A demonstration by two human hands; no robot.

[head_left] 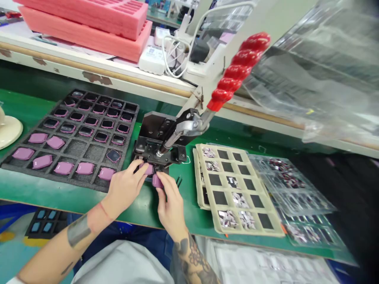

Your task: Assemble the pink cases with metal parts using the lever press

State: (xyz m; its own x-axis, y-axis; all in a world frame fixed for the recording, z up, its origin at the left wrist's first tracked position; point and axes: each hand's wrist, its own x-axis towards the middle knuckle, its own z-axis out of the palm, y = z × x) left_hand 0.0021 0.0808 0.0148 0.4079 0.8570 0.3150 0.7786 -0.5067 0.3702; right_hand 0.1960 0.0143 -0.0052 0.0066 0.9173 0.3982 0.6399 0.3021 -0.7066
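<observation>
My left hand (127, 185) has its fingers closed round a small purple case (147, 169) at the front edge of a black clamp fixture (161, 152). Just to the right, my right hand (170, 203) pinches another purple piece (157, 181) between thumb and fingers. The fixture's toggle lever with a red twisted grip (241, 71) slants up to the right. On the left lies a dark foam tray (75, 148) with rows of purple cases, some showing dark screens, others lying purple side up.
Beige compartment trays (217, 213) with small shiny parts lie on the right, beside clear plastic trays (318, 197). Dark tweezers (179, 181) rest near my right hand. Pink foam blocks (85, 29) and a white box with cables (152, 60) occupy the shelf behind.
</observation>
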